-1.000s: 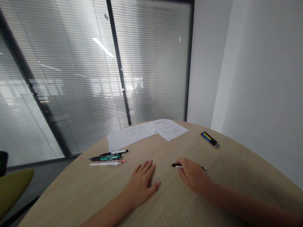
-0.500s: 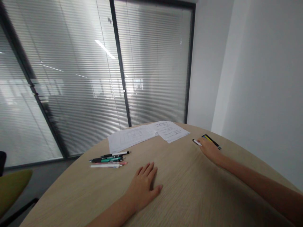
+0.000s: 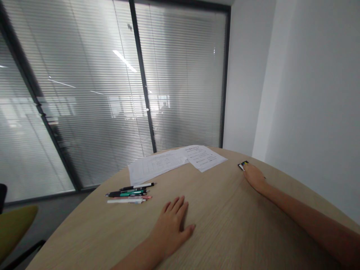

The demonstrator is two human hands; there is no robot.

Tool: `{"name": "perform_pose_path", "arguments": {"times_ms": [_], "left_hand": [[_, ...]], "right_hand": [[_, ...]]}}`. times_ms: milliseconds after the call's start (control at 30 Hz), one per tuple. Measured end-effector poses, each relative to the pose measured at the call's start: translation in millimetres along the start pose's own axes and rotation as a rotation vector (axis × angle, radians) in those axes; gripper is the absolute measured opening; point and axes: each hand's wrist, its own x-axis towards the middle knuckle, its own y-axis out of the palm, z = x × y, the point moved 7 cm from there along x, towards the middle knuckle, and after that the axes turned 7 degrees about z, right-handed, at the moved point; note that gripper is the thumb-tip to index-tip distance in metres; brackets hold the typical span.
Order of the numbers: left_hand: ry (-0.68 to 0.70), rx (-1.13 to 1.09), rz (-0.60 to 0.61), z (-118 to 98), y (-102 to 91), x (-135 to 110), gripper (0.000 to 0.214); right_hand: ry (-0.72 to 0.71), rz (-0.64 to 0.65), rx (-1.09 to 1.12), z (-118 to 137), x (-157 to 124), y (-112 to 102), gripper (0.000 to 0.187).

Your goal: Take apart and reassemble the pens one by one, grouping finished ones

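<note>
On the wooden table (image 3: 213,221) by glass (image 3: 185,82), left grip (image 3: 172,225) lies spread; right grip (image 3: 254,179) covers pens (image 3: 242,165), hold unclear.

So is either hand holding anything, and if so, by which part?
The left hand holds nothing; it lies spread on the table. The right hand mostly hides the pens under it, so whether it grips one, and where, cannot be told.

Office room: glass partition (image 3: 92,123), blinds (image 3: 185,93), rounded table (image 3: 222,225), printed sheets (image 3: 206,158).
</note>
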Motion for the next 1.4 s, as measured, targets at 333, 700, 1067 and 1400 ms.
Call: {"name": "perform_pose_path", "arguments": {"times_ms": [333,700,1067,1400], "left_hand": [[-0.001,-0.005,0.000,0.5,0.4,-0.1,0.059],[-0.003,0.017,0.003,1.0,-0.3,1.0,0.060],[-0.008,0.012,0.010,0.3,0.3,0.5,0.059],[-0.004,0.014,0.010,0.3,0.7,-0.2,0.060]], "right_hand": [[-0.060,0.016,0.005,-7.8,-5.1,5.6,0.022],[-0.093,0.030,0.010,-13.6,-15.7,5.8,0.026],[-0.080,0.005,0.020,-21.7,-7.2,12.7,0.024],[-0.142,-0.002,0.139,-41.8,12.9,2.0,0.032]]}}
